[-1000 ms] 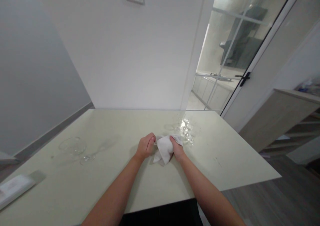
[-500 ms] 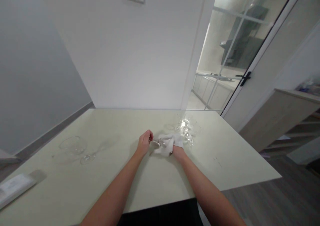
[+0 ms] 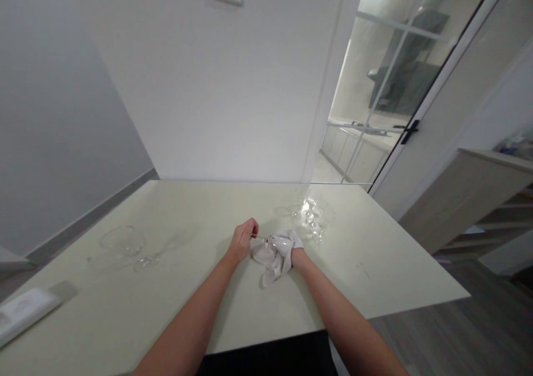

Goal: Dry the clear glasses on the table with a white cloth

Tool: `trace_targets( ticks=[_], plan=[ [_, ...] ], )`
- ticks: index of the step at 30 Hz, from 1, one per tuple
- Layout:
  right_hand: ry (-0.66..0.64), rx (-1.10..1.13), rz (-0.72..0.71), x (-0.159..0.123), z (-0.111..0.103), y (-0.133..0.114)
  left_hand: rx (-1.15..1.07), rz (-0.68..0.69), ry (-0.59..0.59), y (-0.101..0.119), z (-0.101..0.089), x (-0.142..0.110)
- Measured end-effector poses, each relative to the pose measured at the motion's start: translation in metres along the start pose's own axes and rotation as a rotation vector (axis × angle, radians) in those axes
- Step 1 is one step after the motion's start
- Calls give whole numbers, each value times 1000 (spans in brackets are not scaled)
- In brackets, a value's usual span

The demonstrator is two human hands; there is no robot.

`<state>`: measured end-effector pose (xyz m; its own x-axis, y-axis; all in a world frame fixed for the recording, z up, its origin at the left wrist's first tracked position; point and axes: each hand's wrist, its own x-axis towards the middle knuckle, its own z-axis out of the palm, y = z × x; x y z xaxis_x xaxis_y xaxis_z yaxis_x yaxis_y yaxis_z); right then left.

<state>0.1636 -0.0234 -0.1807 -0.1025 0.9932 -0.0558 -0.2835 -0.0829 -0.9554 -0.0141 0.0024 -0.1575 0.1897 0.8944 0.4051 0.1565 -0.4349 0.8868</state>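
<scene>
My left hand (image 3: pixel 242 240) is closed in a pinch on the thin stem of a clear wine glass (image 3: pixel 266 239) held on its side over the middle of the table. My right hand (image 3: pixel 296 252) is mostly hidden inside a white cloth (image 3: pixel 275 255), which wraps the bowl of that glass. A corner of the cloth hangs down towards the pale tabletop (image 3: pixel 200 298).
Another clear wine glass (image 3: pixel 125 244) lies on its side at the table's left. Several small clear glasses (image 3: pixel 311 216) stand behind my hands. A white flat pack (image 3: pixel 23 312) lies at the near left edge. A glass door (image 3: pixel 400 87) and a wooden shelf unit (image 3: pixel 478 198) are on the right.
The cloth has shifted from a bunched pad in my right hand to wrapping the glass bowl, with a corner now hanging lower. The glass stem has come into view by my left fingers.
</scene>
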Motion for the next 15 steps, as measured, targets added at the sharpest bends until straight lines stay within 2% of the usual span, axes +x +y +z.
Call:
trace_targets(
  ticks=[3, 8, 12, 15],
  plan=[
    [-5, 66, 61, -2, 2, -3, -4, -30, 7, -1, 0, 0],
    [-37, 74, 27, -6, 7, -3, -52, -58, 16, -2, 1, 0],
    [16, 91, 56, -5, 8, 1, -81, -80, 31, -3, 1, 2],
    [48, 25, 29, -1, 6, 6, -86, -113, 42, -1, 2, 4]
  ],
)
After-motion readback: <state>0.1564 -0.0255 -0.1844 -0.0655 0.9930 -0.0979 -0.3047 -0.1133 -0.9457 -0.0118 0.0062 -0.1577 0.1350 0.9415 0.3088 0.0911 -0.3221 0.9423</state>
